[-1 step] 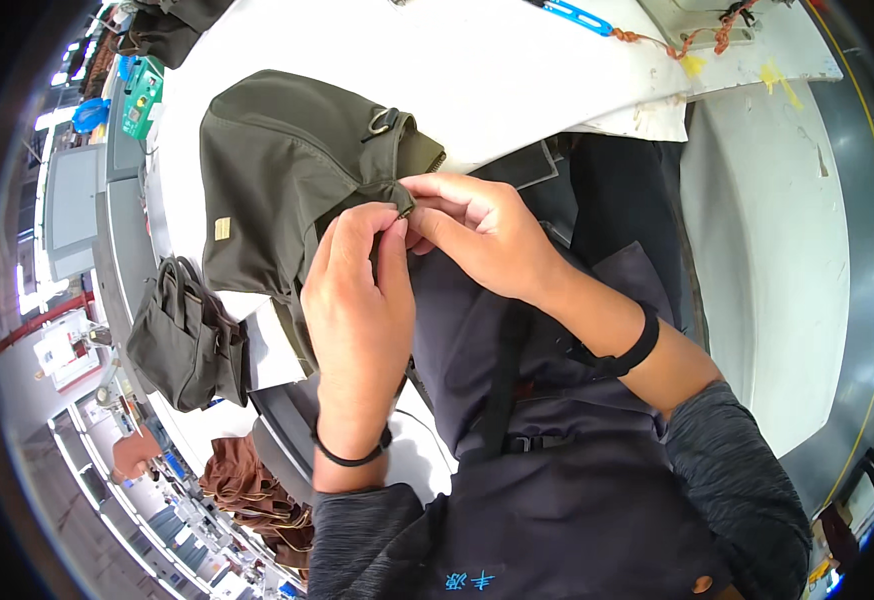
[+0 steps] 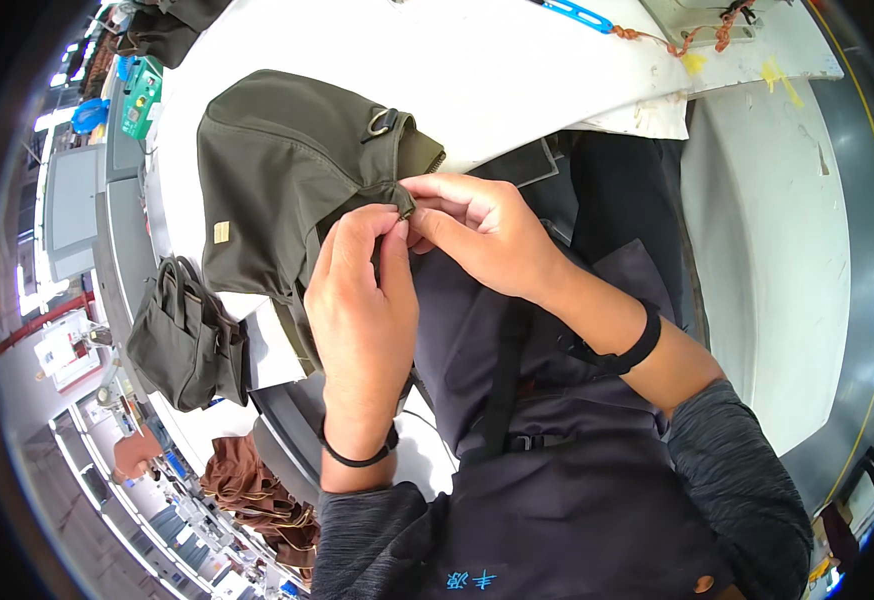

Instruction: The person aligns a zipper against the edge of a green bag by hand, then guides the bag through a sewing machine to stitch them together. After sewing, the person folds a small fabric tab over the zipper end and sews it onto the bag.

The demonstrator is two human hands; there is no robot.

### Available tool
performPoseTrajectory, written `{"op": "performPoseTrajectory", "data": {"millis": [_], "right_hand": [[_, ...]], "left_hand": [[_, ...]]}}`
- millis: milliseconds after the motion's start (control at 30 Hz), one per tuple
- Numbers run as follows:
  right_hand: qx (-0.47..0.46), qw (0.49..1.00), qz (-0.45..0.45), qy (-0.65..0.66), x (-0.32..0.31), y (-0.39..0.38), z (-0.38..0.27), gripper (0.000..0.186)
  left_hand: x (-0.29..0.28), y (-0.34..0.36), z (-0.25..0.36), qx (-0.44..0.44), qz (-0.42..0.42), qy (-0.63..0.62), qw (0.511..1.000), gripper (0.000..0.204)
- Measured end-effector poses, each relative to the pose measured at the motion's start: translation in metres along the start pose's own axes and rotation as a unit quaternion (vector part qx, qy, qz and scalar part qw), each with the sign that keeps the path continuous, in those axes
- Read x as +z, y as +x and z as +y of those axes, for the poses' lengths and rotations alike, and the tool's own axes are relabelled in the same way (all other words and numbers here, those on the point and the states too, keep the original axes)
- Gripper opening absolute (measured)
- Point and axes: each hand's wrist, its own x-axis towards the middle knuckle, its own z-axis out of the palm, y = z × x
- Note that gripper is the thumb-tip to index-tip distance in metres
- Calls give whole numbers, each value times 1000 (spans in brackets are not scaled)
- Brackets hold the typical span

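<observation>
Left hand [image 2: 362,295] and right hand [image 2: 497,240] pinching olive fabric bag [image 2: 282,180]

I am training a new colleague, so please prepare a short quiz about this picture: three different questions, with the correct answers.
1. True or false: the left hand is apart from the large olive bag.
2. The right forearm wears: a) a black band; b) a silver watch; c) a white glove.
3. Fill in: the brown fabric pile lies on the person's ____ side.

Key: 1 false, its fingertips pinch the bag's edge; 2 a; 3 left.
</observation>
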Motion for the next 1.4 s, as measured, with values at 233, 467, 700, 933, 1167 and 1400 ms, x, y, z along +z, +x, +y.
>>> {"op": "performPoseTrajectory", "data": {"millis": [233, 467, 700, 933, 1167, 1400], "right_hand": [[-45, 998, -28, -33, -1, -4, 7, 38], [-74, 996, -20, -38, 13, -1, 6, 32], [-88, 989, 56, -107, 19, 5, 10, 25], [-109, 980, 81, -146, 19, 6, 15, 25], [-48, 991, 12, -122, 18, -2, 5, 27], [-113, 987, 27, -112, 26, -2, 4, 26]], "left_hand": [[-11, 1, 11, -16, -14, -26, 999, 8], [-41, 24, 19, 65, -143, 115, 981, 9], [-37, 36, 2, 105, -156, 115, 975, 14], [-42, 38, -3, 6, -177, 4, 984, 11], [-49, 43, -9, 3, -198, -53, 979, 17], [-44, 46, -12, 101, -153, 68, 981, 11]]}}
